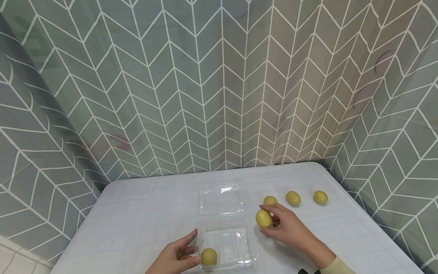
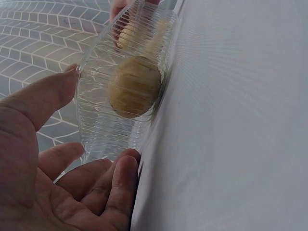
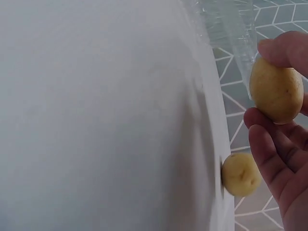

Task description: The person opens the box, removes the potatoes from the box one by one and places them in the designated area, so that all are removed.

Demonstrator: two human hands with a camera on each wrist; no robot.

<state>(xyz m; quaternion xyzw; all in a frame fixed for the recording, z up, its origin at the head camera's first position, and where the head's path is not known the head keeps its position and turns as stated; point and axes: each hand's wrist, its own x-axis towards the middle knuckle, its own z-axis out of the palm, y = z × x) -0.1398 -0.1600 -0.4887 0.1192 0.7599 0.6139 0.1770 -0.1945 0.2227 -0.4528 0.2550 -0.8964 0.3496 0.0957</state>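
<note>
Chevron backdrop, right hand (image 1: 285, 226) pinching smooth yellow potato (image 1: 264, 219), left hand (image 1: 178, 258) relaxed open

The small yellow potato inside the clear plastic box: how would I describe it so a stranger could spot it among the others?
Start at the white table and find the clear plastic clamshell box lying open at its middle. In the near left corner of the box, beside the left hand, sits one small round yellow potato. It is the only one inside the box: another is held in the right hand's fingers, and three lie loose on the table.
</note>
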